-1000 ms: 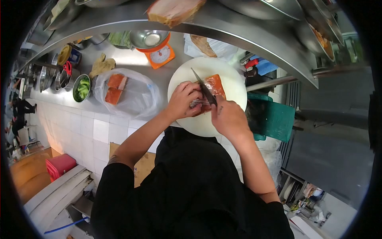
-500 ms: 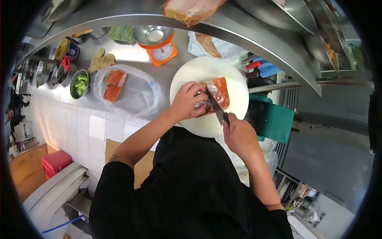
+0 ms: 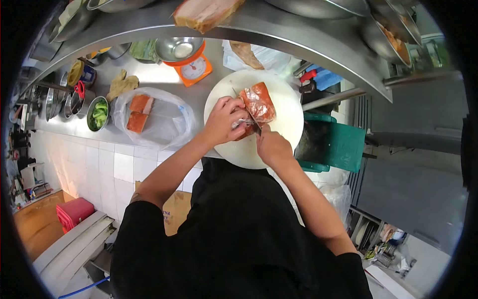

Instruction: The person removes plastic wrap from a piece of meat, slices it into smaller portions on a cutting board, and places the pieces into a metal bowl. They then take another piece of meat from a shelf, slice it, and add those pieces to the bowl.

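On the round white cutting board (image 3: 286,107) lies a slab of reddish-brown roasted meat (image 3: 261,102) with a shiny, partly clear film over it. My left hand (image 3: 223,122) presses on the slab's left part with curled fingers, hiding much of it. Crinkled clear plastic shows beneath those fingers. The handle of a knife (image 3: 254,122) is wrapped in my right hand (image 3: 275,149). Its blade sits in the meat, just right of my left fingers, with the tip showing beyond the far edge.
Left of the board, a clear plastic bag (image 3: 172,132) holds two meat pieces (image 3: 138,121). Behind stands an orange scale (image 3: 195,71) with a metal bowl. A bowl of green vegetables (image 3: 99,113) sits farther left. Overhead, a steel shelf (image 3: 298,47) overhangs; a green bin (image 3: 347,147) stands right.
The knife has moved away from me and deeper into the meat, its tip now beyond the far edge. My right hand has come closer to the slab. The whole view has shifted slightly.
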`<state>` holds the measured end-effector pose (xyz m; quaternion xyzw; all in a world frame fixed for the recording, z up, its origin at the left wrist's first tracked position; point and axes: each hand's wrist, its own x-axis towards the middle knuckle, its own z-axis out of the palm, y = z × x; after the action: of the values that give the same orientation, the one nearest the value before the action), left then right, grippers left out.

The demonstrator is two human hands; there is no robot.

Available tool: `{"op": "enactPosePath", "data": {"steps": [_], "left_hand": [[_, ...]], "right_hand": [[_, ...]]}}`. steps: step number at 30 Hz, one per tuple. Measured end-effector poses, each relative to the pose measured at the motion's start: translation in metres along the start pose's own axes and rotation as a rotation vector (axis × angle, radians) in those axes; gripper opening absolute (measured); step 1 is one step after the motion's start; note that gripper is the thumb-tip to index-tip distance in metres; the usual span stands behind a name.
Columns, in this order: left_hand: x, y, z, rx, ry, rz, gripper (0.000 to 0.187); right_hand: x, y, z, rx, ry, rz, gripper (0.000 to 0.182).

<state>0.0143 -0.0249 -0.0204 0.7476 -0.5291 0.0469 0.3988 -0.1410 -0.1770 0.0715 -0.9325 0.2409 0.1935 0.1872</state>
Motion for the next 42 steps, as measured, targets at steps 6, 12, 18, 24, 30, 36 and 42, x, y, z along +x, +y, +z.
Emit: {"op": "enactPosePath", "data": {"steps": [6,12,18,24,30,36,42], "left_hand": [[-0.01,0.035,-0.012,0.106,-0.143,-0.048,0.054],[-0.007,0.015,-0.03,0.17,-0.217,0.021,0.061],[-0.001,0.006,-0.055,0.133,-0.359,0.167,0.066],[0.008,0.034,-0.055,0.14,-0.267,-0.215,0.093],[0.022,0.023,-0.052,0.142,-0.324,-0.269,0.092],[0.012,0.021,-0.055,0.091,-0.265,-0.198,0.058],[-0.005,0.002,-0.055,0.099,-0.214,-0.071,0.042]], "right_hand": [[-0.023,0.011,0.003,0.032,0.0,-0.047,0.037],[-0.04,0.065,-0.014,0.08,0.006,-0.071,0.04],[-0.045,0.08,-0.009,0.186,0.116,-0.133,0.037],[-0.071,0.08,0.027,0.268,0.199,-0.113,0.029],[-0.084,0.084,0.026,0.353,0.2,-0.111,0.029],[-0.097,0.091,0.031,0.44,0.19,-0.09,0.029],[-0.111,0.093,0.024,0.507,0.207,-0.057,0.03]]}}
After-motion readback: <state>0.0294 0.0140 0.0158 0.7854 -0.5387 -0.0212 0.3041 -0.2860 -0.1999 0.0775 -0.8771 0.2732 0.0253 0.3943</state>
